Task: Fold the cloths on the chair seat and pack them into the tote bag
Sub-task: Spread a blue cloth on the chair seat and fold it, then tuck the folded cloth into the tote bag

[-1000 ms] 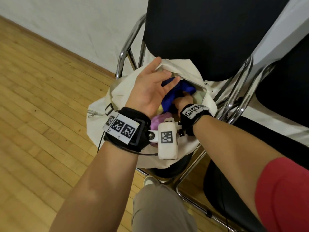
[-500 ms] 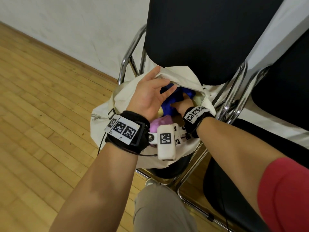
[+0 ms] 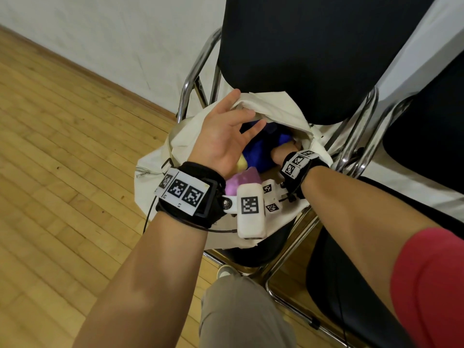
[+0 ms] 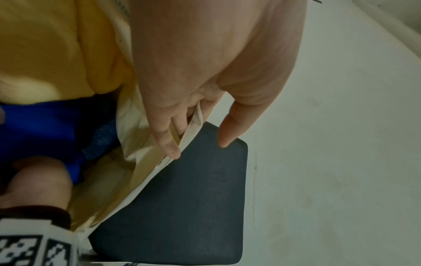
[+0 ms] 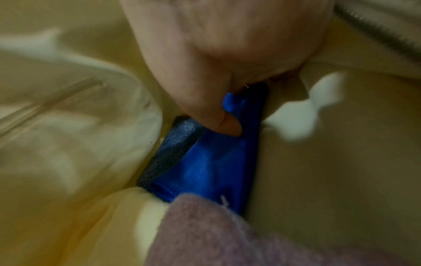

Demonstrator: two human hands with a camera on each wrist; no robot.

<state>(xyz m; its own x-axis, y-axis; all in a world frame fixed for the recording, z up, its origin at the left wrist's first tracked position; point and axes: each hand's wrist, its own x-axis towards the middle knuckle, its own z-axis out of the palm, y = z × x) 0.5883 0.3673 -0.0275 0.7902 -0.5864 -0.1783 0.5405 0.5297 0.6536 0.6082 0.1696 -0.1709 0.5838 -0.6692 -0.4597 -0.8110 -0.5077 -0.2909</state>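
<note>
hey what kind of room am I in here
Probably a meeting or activity room: black padded chairs on chrome frames stand in a row by a plain white wall, on a wood strip floor.

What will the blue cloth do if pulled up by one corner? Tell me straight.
Probably droop: the blue cloth is creased and bunched where the right hand pinches it. Likely light, since a thumb-and-finger pinch holds it. It may drag on the pink cloth and the tote bag wall, which both press against it.
</note>
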